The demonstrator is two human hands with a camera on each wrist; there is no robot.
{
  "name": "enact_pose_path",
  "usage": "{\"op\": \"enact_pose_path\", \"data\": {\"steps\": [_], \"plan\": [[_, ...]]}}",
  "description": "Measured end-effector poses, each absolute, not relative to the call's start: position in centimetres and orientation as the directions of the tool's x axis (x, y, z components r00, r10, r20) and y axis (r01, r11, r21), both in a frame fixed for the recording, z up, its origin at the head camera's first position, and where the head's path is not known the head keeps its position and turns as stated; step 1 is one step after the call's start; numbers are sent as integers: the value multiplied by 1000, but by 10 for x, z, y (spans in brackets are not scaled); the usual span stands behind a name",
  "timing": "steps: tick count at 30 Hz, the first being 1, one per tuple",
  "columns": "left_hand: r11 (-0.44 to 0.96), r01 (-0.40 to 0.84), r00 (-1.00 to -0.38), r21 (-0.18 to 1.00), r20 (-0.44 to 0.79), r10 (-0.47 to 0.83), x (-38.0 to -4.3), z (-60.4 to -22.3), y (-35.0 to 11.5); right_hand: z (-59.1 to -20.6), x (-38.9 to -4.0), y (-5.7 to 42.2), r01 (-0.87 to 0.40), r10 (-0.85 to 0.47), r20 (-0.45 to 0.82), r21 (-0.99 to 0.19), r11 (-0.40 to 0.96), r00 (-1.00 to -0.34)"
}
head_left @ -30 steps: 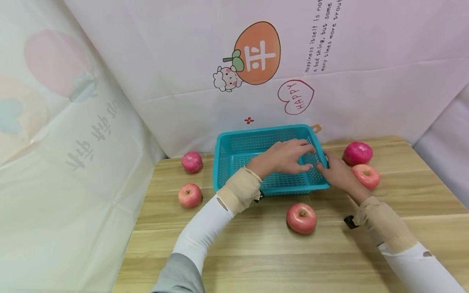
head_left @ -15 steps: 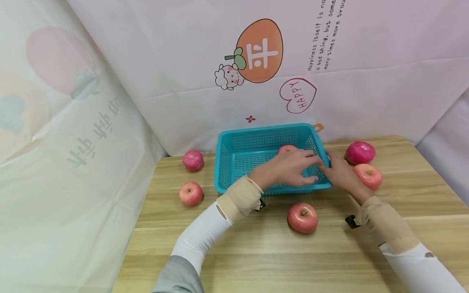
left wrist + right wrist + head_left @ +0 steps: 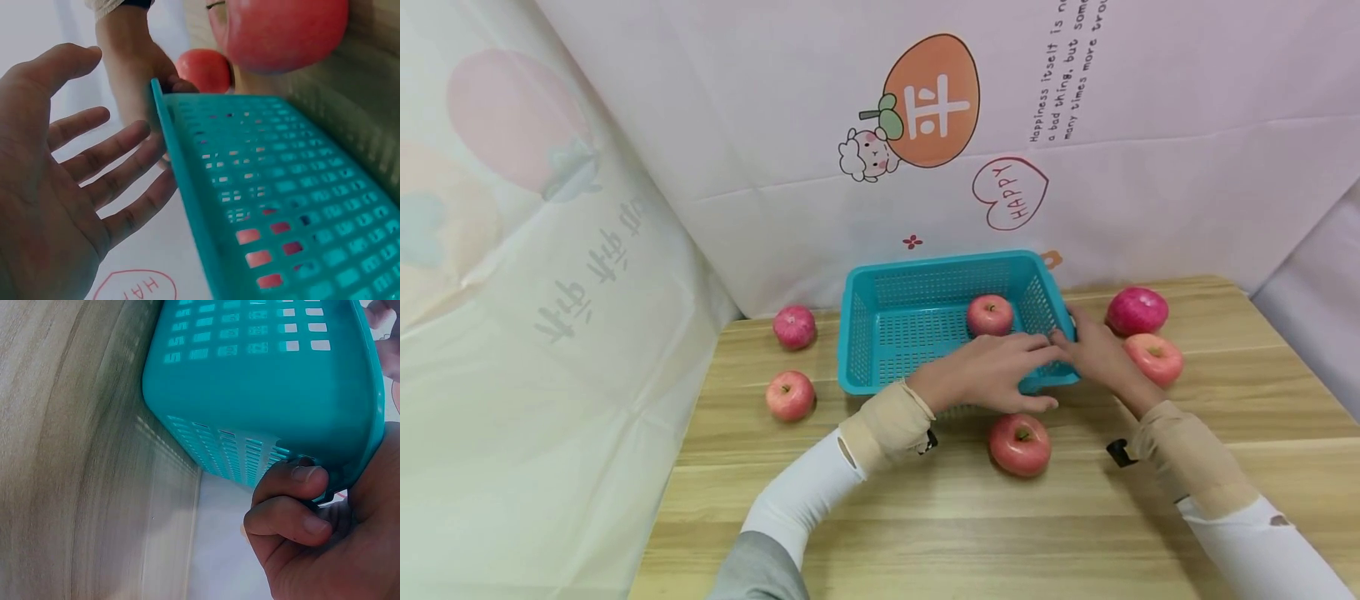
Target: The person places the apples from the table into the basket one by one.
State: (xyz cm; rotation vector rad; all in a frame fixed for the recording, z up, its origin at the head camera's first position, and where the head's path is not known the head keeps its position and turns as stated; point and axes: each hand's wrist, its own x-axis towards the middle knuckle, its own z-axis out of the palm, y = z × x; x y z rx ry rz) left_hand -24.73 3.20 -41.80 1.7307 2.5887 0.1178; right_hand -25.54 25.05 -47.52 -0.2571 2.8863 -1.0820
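Note:
A turquoise plastic basket (image 3: 895,275) with perforated walls stands at the back of the wooden table. One red apple (image 3: 990,315) sits inside, towards its right end. My left hand (image 3: 1000,369) is over the basket's front rim, fingers spread and holding nothing; the left wrist view shows its bare palm (image 3: 44,187) beside the rim. Another apple (image 3: 1020,445) lies on the table just in front of that hand. At the right end, my right hand (image 3: 1097,350) grips the basket's rim, its curled fingers (image 3: 290,515) seen under the edge in the right wrist view.
To the right of the basket lie a magenta round fruit (image 3: 1137,311) and an apple (image 3: 1153,360). Left of it are a smaller magenta round fruit (image 3: 794,327) and another apple (image 3: 790,396). A printed white cloth (image 3: 775,125) hangs behind the table.
My left hand has moved from inside the basket towards me, over its front rim, uncovering the apple inside. My right hand has kept its hold on the rim.

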Motion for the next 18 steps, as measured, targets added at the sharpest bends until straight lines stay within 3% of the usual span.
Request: {"op": "enact_pose_path", "data": {"steps": [4,12,18], "plan": [[356,929,-360,96,24,933,-242,-425,32,-476,-257,252,-134,-169,8,-648,750,-986],[281,960,-280,2,96,955,-235,-433,30,-478,-259,252,-129,-162,8,-646,753,-987],[217,975,-220,36,143,965,-228,-436,31,-475,-258,250,-106,-155,-16,-659,744,-988]]}}
